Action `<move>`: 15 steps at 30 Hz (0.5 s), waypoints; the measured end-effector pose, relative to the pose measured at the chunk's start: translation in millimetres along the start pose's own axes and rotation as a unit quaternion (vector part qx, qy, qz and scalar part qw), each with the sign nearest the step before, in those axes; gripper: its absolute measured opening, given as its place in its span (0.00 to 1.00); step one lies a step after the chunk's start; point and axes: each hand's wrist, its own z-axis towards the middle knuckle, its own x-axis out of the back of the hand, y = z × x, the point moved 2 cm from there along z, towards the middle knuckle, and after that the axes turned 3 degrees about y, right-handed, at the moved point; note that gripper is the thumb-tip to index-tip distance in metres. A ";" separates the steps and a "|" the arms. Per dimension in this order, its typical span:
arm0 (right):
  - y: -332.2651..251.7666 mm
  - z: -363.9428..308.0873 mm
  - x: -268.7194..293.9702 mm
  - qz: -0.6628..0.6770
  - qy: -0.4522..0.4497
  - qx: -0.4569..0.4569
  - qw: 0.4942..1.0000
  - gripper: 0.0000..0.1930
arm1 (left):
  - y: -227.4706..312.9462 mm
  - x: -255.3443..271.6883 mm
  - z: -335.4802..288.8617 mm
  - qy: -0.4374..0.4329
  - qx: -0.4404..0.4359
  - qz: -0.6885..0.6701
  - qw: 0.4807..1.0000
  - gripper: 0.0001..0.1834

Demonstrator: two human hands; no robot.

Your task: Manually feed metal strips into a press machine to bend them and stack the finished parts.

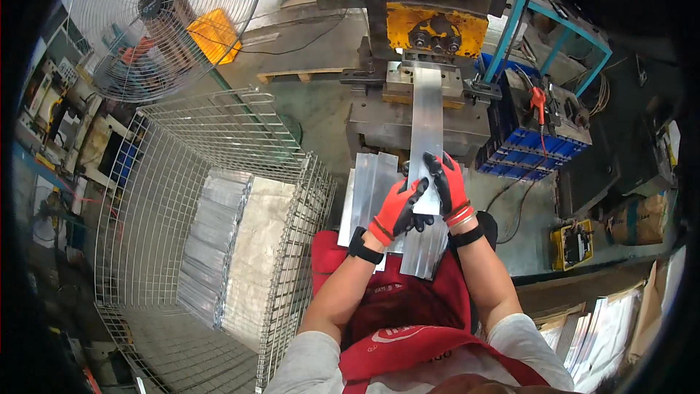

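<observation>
A long flat metal strip (427,113) reaches from my hands up to the die of a press (423,80), its far end at the tooling. My left hand (399,208), in a red glove with black fingers, grips the near end of the strip from its left side. On the right edge, my right hand (447,184) in a matching glove holds the same strip, thumb on top. Beneath my hands, several more metal strips (372,182) lie stacked over my lap, some sticking out toward me. The undersides of the fingers are partly hidden.
At left stands a wire mesh cage (292,241) holding stacked metal strips and a pale sheet. A large fan (160,7) rises behind it. Blue crates (521,149) with tools on top flank the press at right. A yellow bin (572,244) sits on the floor.
</observation>
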 end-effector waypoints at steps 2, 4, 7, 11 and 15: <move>2.7 -9.9 7.3 -0.020 -0.009 0.028 0.999 0.21 | 9.2 -8.3 -18.6 0.062 -0.070 0.219 0.971 0.18; -26.9 -30.2 -10.6 -0.146 -0.004 0.026 0.989 0.26 | 1.0 3.3 -35.0 0.061 -0.040 0.167 0.983 0.19; -60.8 -54.9 0.1 -0.490 0.102 0.312 0.807 0.34 | 12.8 8.6 -69.2 0.088 -0.081 0.437 0.891 0.14; -121.8 -83.2 -32.6 -0.703 -0.120 0.381 0.588 0.34 | 25.2 12.8 -99.0 0.009 -0.178 0.759 0.625 0.12; -85.2 -88.1 -12.8 -0.779 -0.340 0.227 0.475 0.22 | 46.4 -13.7 -107.9 -0.023 -0.180 0.812 0.554 0.14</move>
